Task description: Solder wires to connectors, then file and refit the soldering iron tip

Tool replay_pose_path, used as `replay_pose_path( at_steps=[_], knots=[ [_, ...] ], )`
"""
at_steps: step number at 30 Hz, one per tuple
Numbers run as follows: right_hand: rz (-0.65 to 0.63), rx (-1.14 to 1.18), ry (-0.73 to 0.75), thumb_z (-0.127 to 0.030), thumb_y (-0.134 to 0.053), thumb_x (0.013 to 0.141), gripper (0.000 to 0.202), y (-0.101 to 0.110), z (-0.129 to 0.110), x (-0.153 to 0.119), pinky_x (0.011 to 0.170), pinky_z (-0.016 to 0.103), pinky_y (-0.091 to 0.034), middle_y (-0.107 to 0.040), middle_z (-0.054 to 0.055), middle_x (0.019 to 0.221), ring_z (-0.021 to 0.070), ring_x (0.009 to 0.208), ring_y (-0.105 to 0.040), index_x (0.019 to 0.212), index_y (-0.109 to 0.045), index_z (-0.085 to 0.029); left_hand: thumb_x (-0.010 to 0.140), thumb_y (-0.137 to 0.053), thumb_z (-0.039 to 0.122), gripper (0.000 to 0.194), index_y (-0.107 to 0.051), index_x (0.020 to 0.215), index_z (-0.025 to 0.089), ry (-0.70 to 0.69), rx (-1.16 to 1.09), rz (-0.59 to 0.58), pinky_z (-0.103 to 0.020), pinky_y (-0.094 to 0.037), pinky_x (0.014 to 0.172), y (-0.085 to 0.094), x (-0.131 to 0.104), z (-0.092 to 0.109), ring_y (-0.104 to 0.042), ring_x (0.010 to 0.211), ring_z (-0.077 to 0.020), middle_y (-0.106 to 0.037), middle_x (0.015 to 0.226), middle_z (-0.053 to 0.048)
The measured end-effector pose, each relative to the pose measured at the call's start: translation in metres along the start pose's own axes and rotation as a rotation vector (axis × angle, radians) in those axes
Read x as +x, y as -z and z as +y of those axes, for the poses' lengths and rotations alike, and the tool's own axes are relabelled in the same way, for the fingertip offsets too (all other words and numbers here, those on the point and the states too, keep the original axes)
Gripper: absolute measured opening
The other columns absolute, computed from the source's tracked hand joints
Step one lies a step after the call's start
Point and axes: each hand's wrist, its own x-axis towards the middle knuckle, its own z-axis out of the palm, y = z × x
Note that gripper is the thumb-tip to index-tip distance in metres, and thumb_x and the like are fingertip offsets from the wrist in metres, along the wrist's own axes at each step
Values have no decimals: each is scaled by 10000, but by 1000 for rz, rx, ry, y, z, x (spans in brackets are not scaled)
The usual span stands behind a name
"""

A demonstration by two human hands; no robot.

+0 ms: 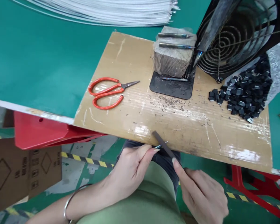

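Left hand (132, 172): fingers pinching metal rod (158, 146). Right hand (200, 193): fingers clenched on dark file (168, 151), crossing rod near front edge of worktop (37, 62).

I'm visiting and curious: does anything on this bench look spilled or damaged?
Dark crumbs lie scattered on the cardboard sheet in front of the black base, like spilled debris. Pale streaks mark the sheet, perhaps scratches.

The left hand (130, 171) is held before the green shirt (142, 207), its thumb (148, 157) and 1 finger (142, 150) pinched; to the shirt's right, the right hand (202, 193) is curled.
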Motion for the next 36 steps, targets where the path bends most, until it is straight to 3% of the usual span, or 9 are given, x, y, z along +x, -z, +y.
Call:
replay_pose_path(
  at_steps=[3, 5, 11, 15, 19, 22, 25, 31, 36],
  knots=[
    [5, -17, -14, 1, -552, 997, 589, 2, 0, -5, 644, 275, -377, -625, -3, 698, 120, 599, -489, 1564, -516, -152, 1035, -445, 90, 341, -465, 702, 160, -26, 33, 20, -195, -281, 477, -2, -1, -2, -348, 480, -45, -364, 576, 75],
    [50, -25, -17, 5, -578, 986, 637, -3, 1, 0, 647, 272, -380, -629, -11, 701, 115, 601, -498, 1591, -479, -168, 1026, -456, 82, 353, -427, 685, 165, -54, 42, 56, -199, -264, 469, -3, -1, -3, -323, 478, -44, -334, 578, 77],
    [56, -7, -14, 30, -557, 961, 360, -4, -1, 0, 655, 278, -385, -626, 7, 708, 120, 611, -499, 1241, -728, -119, 1062, -401, 142, 428, -489, 645, 168, 98, -78, -7, -198, -314, 468, -3, -3, -3, -363, 434, -45, -376, 514, 78],
    [40, -9, -15, 30, -569, 964, 356, -2, 0, -4, 654, 280, -373, -623, 6, 706, 126, 618, -476, 1243, -727, -124, 1100, -365, 326, 586, -394, 526, 211, 284, -237, -60, -214, -437, 570, -4, -6, -3, -532, 507, -92, -428, 455, 38],
    [104, 18, -4, 33, -585, 959, 354, -9, 3, 5, 680, 269, -401, -648, 7, 734, 120, 644, -512, 1251, -717, -117, 1075, -332, 604, 708, -376, 474, 234, 434, -413, -124, -250, -485, 546, -4, -3, 0, -528, 474, -129, -372, 413, 21],
    [63, 28, -2, 53, -562, 953, 496, -8, 3, -2, 666, 279, -394, -651, 9, 741, 123, 627, -504, 1411, -647, -117, 1020, -365, 731, 755, -372, 455, 230, 472, -507, -155, -249, -511, 555, -1, 2, 2, -532, 474, -134, -355, 407, 16],
    [36, 5, -13, 57, -571, 949, 653, -4, 3, -12, 641, 285, -378, -636, 5, 719, 129, 604, -483, 1568, -508, -141, 1011, -392, 740, 768, -388, 449, 217, 486, -533, -178, -240, -514, 585, 2, 4, 1, -564, 498, -133, -365, 408, 12],
    [92, 34, -1, 22, -574, 971, 574, -13, 5, 5, 695, 261, -422, -677, 11, 764, 113, 657, -562, 1523, -558, -136, 1035, -387, 700, 782, -387, 429, 207, 528, -603, -216, -242, -532, 640, 2, 1, -2, -536, 484, -122, -363, 400, 9],
    [37, 4, -17, 41, -530, 985, 700, -5, 2, -9, 636, 268, -384, -643, 2, 701, 117, 591, -495, 1635, -386, -176, 1023, -400, 717, 781, -378, 433, 206, 527, -624, -211, -244, -528, 629, 2, 3, -2, -505, 467, -118, -332, 400, 17]
  ],
)
